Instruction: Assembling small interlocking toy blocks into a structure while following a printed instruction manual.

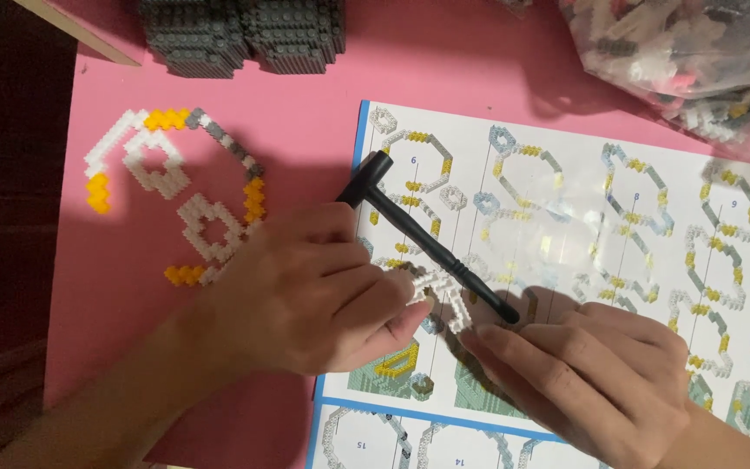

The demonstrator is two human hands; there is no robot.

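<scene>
Head view: left hand (pixel 305 291) and right hand (pixel 588 373) closed from both sides on small white brick lattice piece (pixel 434 293), pinched at fingertips above printed instruction sheet (pixel 583 260). Risk: too hard a squeeze, thin lattice snapping apart, bricks scattering across pink tabletop (pixel 132 347). Slim black plastic hammer tool (pixel 427 243) just behind, unheld.

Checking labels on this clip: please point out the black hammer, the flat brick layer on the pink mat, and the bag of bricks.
Black hammer (pixel 427 246), head view, on the middle of its handle.
Flat brick layer (pixel 206 227), head view, on a white ring.
Bag of bricks (pixel 696 61), head view, on the clear plastic.
</scene>
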